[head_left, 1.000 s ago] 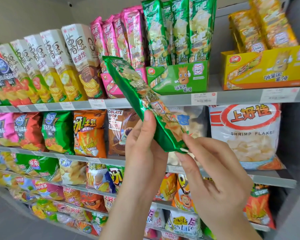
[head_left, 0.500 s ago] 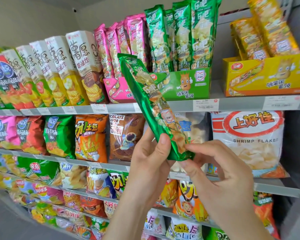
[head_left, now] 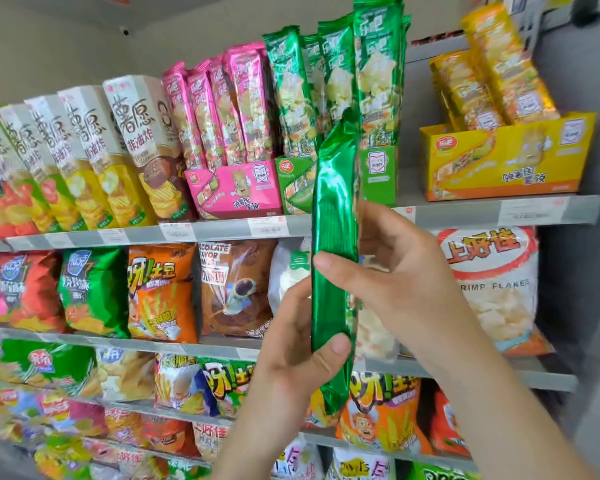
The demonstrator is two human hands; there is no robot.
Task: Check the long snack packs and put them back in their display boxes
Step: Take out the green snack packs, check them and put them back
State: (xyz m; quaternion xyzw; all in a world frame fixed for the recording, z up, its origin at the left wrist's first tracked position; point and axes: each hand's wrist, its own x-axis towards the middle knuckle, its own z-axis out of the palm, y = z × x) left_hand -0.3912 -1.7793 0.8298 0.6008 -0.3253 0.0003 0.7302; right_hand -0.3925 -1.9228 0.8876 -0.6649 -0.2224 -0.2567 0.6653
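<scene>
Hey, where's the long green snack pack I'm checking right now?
In the head view, the long green pack stands upright at centre, gripped low by the left hand and mid-length by the right hand, in front of the green display box.

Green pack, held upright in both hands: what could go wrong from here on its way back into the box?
1. The grip of the left hand and right hand sits on the lower half of the green pack, so its free top may buckle against the standing green packs.
2. Those packs look crowded in the green display box; pushing another in could tip one off the shelf.
</scene>
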